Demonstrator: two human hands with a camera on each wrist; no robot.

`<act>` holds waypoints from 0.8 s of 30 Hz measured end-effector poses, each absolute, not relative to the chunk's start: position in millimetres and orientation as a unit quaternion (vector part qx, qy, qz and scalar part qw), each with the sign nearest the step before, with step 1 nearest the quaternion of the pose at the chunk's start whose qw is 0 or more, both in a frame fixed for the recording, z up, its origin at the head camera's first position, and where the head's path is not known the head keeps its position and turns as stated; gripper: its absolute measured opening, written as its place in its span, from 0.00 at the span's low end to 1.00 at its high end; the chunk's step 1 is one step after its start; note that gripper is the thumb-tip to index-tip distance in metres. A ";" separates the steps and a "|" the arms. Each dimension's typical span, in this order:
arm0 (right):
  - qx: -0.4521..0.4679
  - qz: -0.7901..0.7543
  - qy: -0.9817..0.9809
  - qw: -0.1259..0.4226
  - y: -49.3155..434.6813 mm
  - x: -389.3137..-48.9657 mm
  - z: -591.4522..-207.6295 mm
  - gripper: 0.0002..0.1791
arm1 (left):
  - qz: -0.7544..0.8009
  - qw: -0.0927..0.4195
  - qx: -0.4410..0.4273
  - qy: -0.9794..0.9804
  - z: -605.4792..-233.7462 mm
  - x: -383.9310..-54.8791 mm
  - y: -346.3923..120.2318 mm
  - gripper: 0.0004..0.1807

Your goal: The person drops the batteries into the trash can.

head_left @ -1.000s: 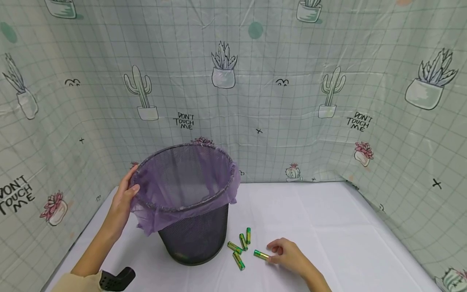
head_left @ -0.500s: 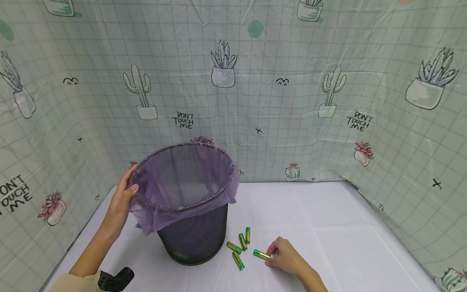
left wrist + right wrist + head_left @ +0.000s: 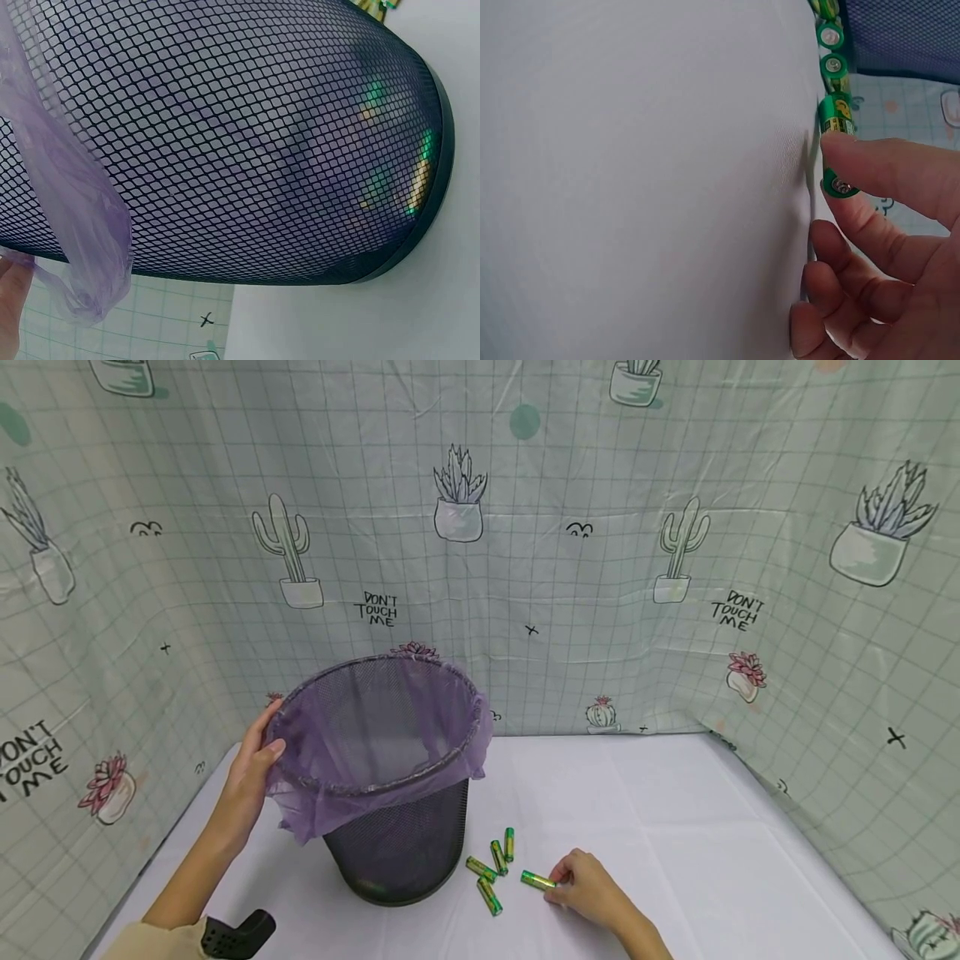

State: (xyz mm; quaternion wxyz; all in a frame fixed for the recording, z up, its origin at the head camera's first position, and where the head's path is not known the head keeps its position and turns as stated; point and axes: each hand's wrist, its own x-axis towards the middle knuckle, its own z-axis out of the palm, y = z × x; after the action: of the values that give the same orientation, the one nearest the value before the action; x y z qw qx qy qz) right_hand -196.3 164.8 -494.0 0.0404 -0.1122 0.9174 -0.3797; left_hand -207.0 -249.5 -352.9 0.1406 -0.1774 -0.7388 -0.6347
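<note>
A black mesh wastebasket [image 3: 405, 852] lined with a purple bag [image 3: 330, 810] stands upright on the white table. My left hand [image 3: 251, 768] grips its rim at the left side, thumb on the near side of the edge. In the right wrist view, a green and gold battery [image 3: 837, 112] lies between the thumb and index finger of my right hand [image 3: 900, 247], which pinch its end. That hand [image 3: 588, 889] is low at the table, right of several similar batteries [image 3: 490, 896]. Through the mesh, blurred green and gold shapes [image 3: 420, 176] show at the wastebasket's bottom.
The loose batteries lie close to the wastebasket's right side on the white tabletop [image 3: 675, 852]. A grid-patterned curtain [image 3: 525, 568] with cactus prints encloses the table at the back and both sides. A black wrist-worn piece [image 3: 240, 935] sits at my left sleeve.
My right thumb and fingers have closed in on the end of the rightmost battery, which has barely moved. The left hand and wastebasket stay as they were.
</note>
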 end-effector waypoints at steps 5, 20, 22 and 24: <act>-0.105 -0.382 0.918 0.036 163.0 -195.2 -492.3 0.10 | -0.632 0.143 -0.178 -0.740 -353.2 -207.0 -249.8 0.31; -0.100 -0.382 0.919 0.004 156.9 -194.2 -471.3 0.09 | -0.632 0.141 -0.179 -0.740 -353.2 -207.5 -249.7 0.31; -0.096 -0.378 0.921 -0.008 155.6 -194.5 -467.0 0.09 | -0.631 0.142 -0.180 -0.741 -353.2 -207.4 -249.6 0.31; -0.093 -0.376 0.922 -0.021 154.3 -194.6 -462.0 0.09 | -0.632 0.142 -0.181 -0.740 -353.1 -207.4 -249.5 0.31</act>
State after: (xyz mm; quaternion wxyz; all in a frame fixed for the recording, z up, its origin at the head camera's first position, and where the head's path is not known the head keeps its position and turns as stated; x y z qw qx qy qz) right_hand -194.6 154.3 -462.0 -0.0206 -0.0933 0.9217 -0.3760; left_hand -207.4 -249.5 -353.1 0.1424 -0.1809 -0.7401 -0.6318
